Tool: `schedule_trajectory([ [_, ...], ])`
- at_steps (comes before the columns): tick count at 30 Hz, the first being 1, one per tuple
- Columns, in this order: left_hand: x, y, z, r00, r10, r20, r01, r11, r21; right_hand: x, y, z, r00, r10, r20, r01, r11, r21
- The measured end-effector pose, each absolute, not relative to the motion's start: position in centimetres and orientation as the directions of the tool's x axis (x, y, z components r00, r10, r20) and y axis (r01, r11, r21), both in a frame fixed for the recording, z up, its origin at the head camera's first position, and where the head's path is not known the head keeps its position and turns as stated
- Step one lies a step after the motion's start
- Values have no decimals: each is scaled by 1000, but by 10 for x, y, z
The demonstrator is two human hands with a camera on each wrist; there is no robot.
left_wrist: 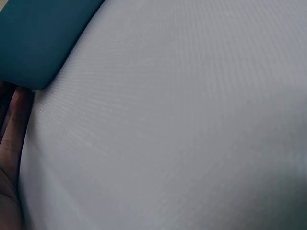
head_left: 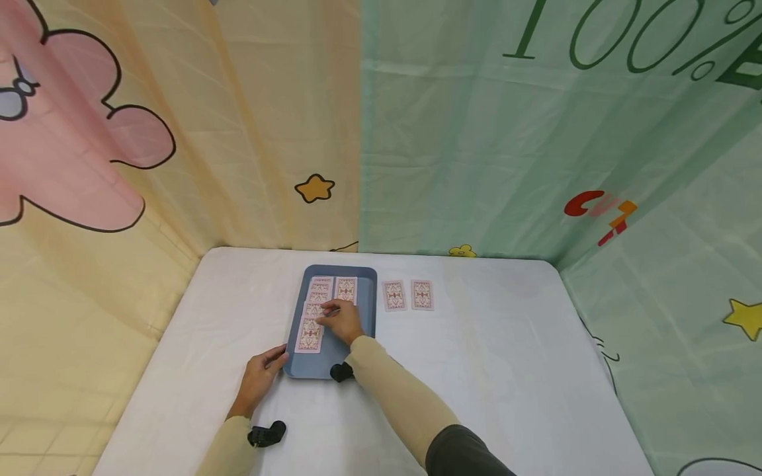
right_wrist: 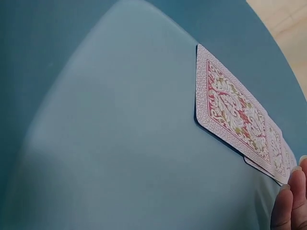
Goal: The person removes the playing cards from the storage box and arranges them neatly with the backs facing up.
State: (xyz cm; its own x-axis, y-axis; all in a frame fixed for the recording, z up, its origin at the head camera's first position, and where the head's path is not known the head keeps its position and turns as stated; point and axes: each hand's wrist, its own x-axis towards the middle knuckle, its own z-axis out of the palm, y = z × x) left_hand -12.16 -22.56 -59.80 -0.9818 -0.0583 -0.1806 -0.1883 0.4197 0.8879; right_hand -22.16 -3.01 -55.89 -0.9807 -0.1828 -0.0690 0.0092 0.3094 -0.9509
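On the blue tray (head_left: 303,367), a column of overlapping face-down cards (head_left: 309,337) with red-patterned backs runs down the left side, and another card (head_left: 346,288) lies at the upper right. My right hand (head_left: 344,322) is over the tray, its fingertips at the column's right edge; the right wrist view shows these fingers (right_wrist: 291,201) beside the cards (right_wrist: 235,110). Whether they lift a card is unclear. My left hand (head_left: 259,378) touches the tray's near left corner with extended fingers, seen beside the tray (left_wrist: 43,43) in the left wrist view.
Two face-down cards, one (head_left: 394,295) nearer the tray and one (head_left: 422,295) farther right, lie separately on the white table (head_left: 506,370). Printed curtains (head_left: 452,145) stand behind the table and at its sides.
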Motion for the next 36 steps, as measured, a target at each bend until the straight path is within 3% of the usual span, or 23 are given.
schedule_trajectory([
  [16,-120,-225,-598,-981,-58,-185,-192,431,882,-225,-43,-567,-975,-172,-141,78,329,-941],
  [36,-119,-225,-594,-980,-69,-185,-197,427,883,-227,-50,-570,-975,-186,-124,11,513,-858],
])
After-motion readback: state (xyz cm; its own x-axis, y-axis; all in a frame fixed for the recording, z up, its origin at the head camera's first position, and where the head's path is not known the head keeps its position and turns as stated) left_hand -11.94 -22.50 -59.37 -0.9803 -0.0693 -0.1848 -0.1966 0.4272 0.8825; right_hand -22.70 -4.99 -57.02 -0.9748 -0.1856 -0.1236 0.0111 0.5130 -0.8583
